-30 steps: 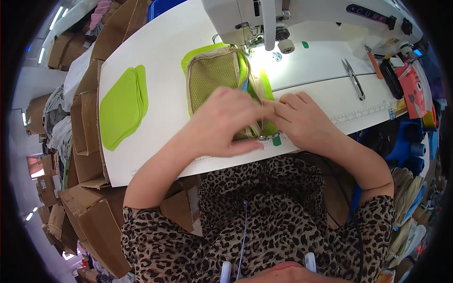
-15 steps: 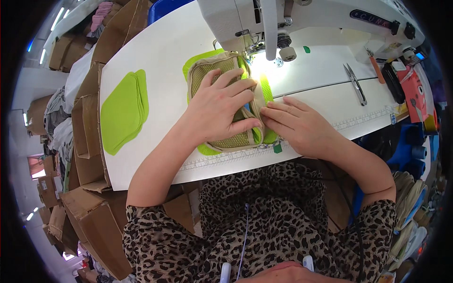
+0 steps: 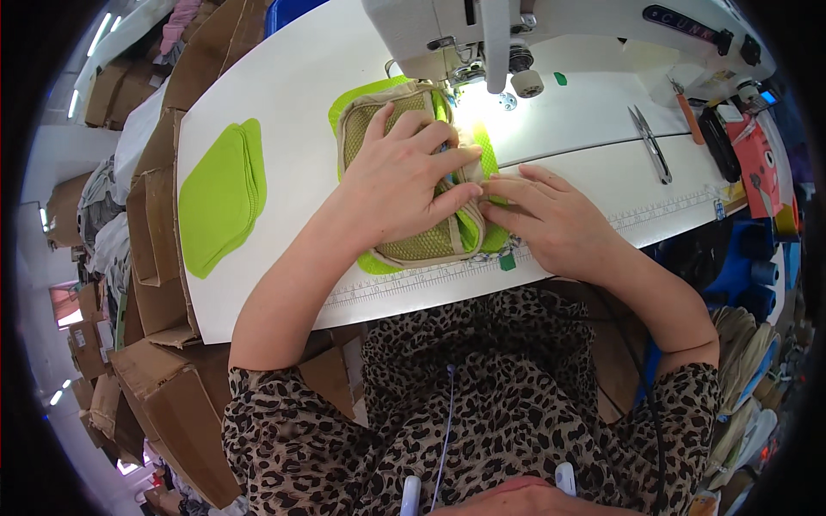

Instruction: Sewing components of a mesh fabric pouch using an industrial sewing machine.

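Observation:
A beige mesh pouch (image 3: 430, 243) with beige edging lies on a bright green fabric panel (image 3: 372, 264), below the sewing machine's head. Green and blue bits show along the pouch's right side. Spread over the mesh, my left hand (image 3: 404, 176) has its thumb and index finger drawn in on that right-hand edge. My right hand (image 3: 555, 219) meets it from the other side, its fingertips bent onto the same edge close to the left thumb. Between the fingertips the gripped cloth is partly hidden.
The sewing machine (image 3: 447, 39) stands at the back, its lamp lighting the needle area. Stacked green panels (image 3: 222, 202) lie left on the white table (image 3: 292, 129). Thread snips (image 3: 651, 146) and an orange-handled tool (image 3: 687, 113) lie right. Cardboard boxes (image 3: 159, 228) border the left edge.
My left thumb and index finger have moved closer together at the pouch's right edge. My right fingers, flatter before, are now bent in at that edge. The view has shifted slightly.

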